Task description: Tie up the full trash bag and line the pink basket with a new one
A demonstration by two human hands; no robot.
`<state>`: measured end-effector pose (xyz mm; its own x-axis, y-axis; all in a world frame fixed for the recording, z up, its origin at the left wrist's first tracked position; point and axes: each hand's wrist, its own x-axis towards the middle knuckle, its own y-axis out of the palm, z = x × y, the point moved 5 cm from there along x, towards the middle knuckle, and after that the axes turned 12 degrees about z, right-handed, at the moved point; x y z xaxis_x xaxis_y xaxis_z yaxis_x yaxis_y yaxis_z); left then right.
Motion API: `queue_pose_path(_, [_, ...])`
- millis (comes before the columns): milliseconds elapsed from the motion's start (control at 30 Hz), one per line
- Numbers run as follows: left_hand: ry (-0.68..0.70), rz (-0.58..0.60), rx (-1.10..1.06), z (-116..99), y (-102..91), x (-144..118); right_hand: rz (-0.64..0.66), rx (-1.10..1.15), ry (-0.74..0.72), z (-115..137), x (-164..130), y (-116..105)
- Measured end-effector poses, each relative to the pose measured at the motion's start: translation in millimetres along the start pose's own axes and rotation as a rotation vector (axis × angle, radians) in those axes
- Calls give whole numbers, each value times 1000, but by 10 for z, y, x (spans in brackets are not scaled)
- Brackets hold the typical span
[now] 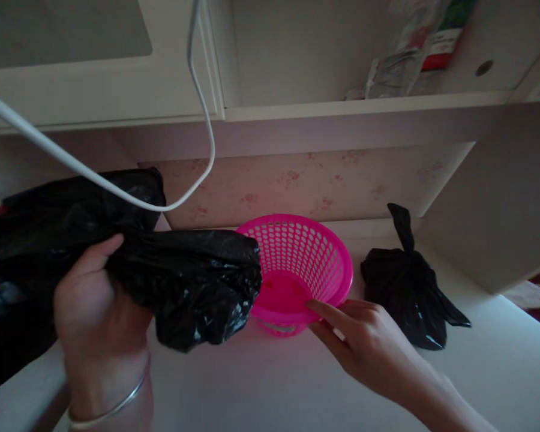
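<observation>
My left hand (103,300) is closed around the gathered middle of a black plastic bag (202,282), whose crumpled end bulges out to the right and overlaps the basket's rim in the view. The rest of the black plastic spreads to the left edge. With thumb and fingers, my right hand (360,336) pinches the near right rim of a pink perforated plastic basket (330,258). Nothing shows inside the basket except its pink bottom. To the right of it sits a knotted black bag (407,294), apart from my right hand.
A white cable (162,207) loops down in front of the upper left cabinet (180,90). Clear packaging (393,72) and a red-green packet (445,45) are on the open shelf overhead. The white counter (234,390) runs beneath, against a pink floral wall (292,180).
</observation>
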<state>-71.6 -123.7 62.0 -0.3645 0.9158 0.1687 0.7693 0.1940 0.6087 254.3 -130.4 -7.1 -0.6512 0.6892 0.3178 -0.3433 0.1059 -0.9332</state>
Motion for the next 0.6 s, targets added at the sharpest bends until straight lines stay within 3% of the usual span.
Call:
queue_pose_path(67, [32, 6, -1, 62, 262, 127, 52, 53, -9, 77, -65, -36])
queue_pose_path(167, [53, -15, -25, 327, 522, 302, 85, 304, 19, 53, -65, -155])
queue_pose_path(333, [-125, 14, 164, 914, 590, 470, -72, 834, 200, -236, 292, -367])
queue_pose_path(400, [-141, 134, 348, 1036, 586, 510, -126, 978, 205, -328, 557, -393])
queue_pose_path(533, [-99, 495, 723, 1159, 659, 561, -164, 1139, 232, -501, 1114, -428])
queue_pose_path(600, [-54, 580, 795, 1167, 663, 565, -171, 1220, 271, -588, 1330, -475])
